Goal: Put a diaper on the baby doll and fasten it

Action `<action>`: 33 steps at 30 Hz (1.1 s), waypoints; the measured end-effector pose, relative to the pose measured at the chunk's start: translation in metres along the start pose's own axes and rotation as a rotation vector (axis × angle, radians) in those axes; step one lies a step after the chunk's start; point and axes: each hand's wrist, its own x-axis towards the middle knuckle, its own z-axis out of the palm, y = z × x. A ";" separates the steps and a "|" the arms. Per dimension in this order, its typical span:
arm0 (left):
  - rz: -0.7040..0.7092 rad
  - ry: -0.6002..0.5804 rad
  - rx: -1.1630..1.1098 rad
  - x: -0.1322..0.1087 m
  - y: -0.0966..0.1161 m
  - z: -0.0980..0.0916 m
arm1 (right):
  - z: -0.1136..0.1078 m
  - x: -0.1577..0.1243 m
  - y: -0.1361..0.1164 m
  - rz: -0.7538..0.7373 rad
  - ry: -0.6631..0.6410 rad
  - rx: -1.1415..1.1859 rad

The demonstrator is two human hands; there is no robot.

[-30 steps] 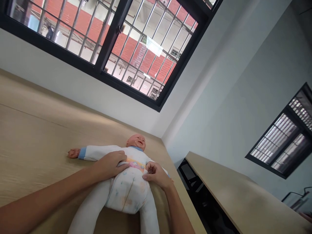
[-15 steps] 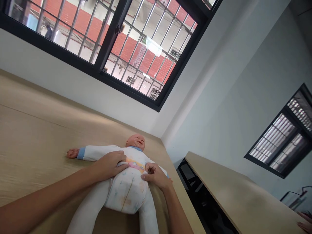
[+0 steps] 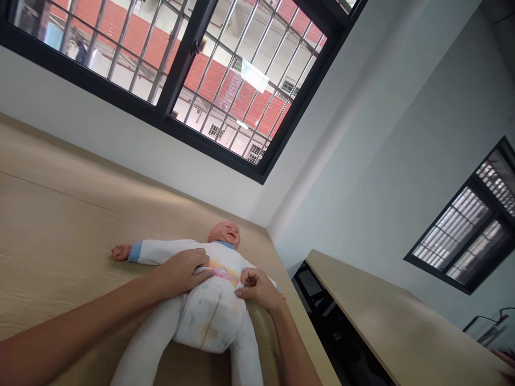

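A baby doll in a white suit with blue cuffs lies on its back on the table, its head toward the wall. Around its hips is a white diaper with a pink and yellow waistband. At the waistband's left side, my left hand is closed on the diaper's edge, thumb toward the front. My right hand pinches the diaper at the other side of the waist, fingers curled. My fingertips partly cover both ends of the waistband.
The wooden table meets a white wall under a barred window. To the right, past a dark gap, stands a second table. Part of another person's hand shows at the right edge.
Both of my hands stay at the diaper's waist with hardly any movement. The other person's hand at the right edge has shifted slightly.
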 end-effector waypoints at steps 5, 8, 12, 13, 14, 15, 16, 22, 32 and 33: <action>-0.007 -0.023 0.004 0.000 0.000 -0.001 | -0.002 -0.002 -0.003 -0.017 0.001 -0.059; -0.009 -0.026 -0.001 0.000 0.000 -0.001 | -0.002 -0.003 -0.004 -0.030 0.036 -0.067; -0.015 -0.025 -0.013 -0.001 0.000 -0.002 | -0.001 -0.002 -0.004 -0.033 0.045 -0.052; -0.016 -0.024 -0.015 -0.001 0.000 -0.002 | -0.001 -0.002 -0.004 -0.038 0.045 -0.045; -0.016 -0.022 -0.018 -0.001 0.000 -0.002 | -0.001 -0.002 -0.004 -0.044 0.047 -0.043; -0.016 -0.021 -0.020 -0.001 0.001 -0.002 | -0.001 -0.002 -0.004 -0.049 0.052 -0.048; -0.016 -0.020 -0.022 -0.001 0.001 -0.002 | -0.001 -0.002 -0.004 -0.052 0.058 -0.060; -0.016 -0.031 -0.017 0.000 0.001 -0.003 | -0.001 -0.003 -0.007 -0.084 0.098 -0.157; -0.020 -0.051 -0.023 0.001 0.003 -0.004 | -0.008 -0.003 -0.008 -0.081 -0.021 -0.175; -0.021 -0.052 -0.024 0.001 0.002 -0.003 | -0.008 -0.004 -0.008 -0.079 -0.032 -0.162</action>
